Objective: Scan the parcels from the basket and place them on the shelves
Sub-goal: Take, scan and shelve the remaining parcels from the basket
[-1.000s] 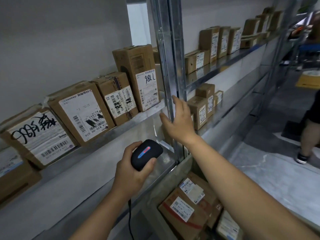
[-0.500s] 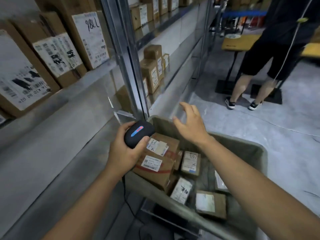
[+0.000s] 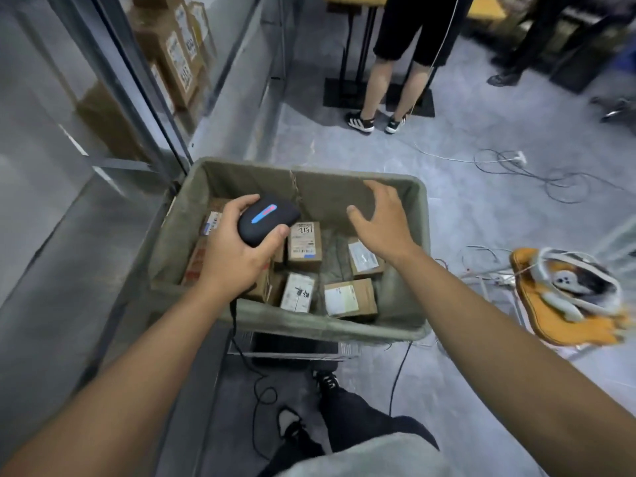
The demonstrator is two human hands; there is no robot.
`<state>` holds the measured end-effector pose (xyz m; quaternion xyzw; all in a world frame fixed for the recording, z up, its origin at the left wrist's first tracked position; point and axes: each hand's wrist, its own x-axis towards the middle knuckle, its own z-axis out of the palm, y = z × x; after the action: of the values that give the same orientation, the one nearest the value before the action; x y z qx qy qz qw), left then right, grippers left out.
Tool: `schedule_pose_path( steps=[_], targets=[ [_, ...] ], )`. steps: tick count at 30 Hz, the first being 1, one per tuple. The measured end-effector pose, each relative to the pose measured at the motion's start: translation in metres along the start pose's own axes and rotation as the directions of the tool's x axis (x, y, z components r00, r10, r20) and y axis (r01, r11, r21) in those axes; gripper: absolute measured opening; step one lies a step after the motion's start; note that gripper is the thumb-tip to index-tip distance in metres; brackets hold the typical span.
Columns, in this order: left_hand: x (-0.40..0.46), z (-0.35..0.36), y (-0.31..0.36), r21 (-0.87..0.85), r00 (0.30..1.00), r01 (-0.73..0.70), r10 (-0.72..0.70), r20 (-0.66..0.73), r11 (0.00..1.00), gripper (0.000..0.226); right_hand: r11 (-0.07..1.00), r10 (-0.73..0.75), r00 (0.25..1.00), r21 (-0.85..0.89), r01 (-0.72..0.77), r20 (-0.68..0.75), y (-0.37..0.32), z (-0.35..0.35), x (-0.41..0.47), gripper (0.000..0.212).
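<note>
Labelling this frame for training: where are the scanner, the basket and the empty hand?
scanner (image 3: 266, 220), head view, dark top by the light strip.
basket (image 3: 327, 327), head view, near rim.
right hand (image 3: 382, 222), head view, back of the hand.

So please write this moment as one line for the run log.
phase: reach into basket | left hand: grips scanner | right hand: open over parcels, holds nothing | parcels: in basket

A parcel (image 3: 304, 246) at the centre of the frame, lying in the basket (image 3: 421, 235), bears handwritten digits that look like "2151"; the other labels' print is too blurred to read
</note>
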<state>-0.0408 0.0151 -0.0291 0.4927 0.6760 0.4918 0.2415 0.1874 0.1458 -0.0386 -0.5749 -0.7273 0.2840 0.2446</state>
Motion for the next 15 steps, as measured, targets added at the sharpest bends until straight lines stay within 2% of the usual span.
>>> schedule_pose_path(
  steps=[4, 10, 15],
  targets=[
    [0.012, 0.016, -0.002, 0.024, 0.999, 0.016, -0.017, 0.035, 1.000, 0.063, 0.997, 0.080, 0.997, -0.013, -0.080, 0.019, 0.028, 0.011, -0.003, 0.064],
    [0.033, 0.033, -0.024, 0.087, 0.995, 0.076, -0.080, 0.051, 0.993, 0.056, 0.989, 0.147, 0.979, -0.012, -0.147, 0.139, 0.052, 0.050, 0.015, 0.066],
    [0.048, 0.046, -0.045, 0.074, 0.979, 0.186, -0.191, 0.073, 0.980, 0.057, 0.984, 0.176, 0.953, -0.033, -0.173, 0.246, 0.063, 0.080, 0.031, 0.065]
  ],
)
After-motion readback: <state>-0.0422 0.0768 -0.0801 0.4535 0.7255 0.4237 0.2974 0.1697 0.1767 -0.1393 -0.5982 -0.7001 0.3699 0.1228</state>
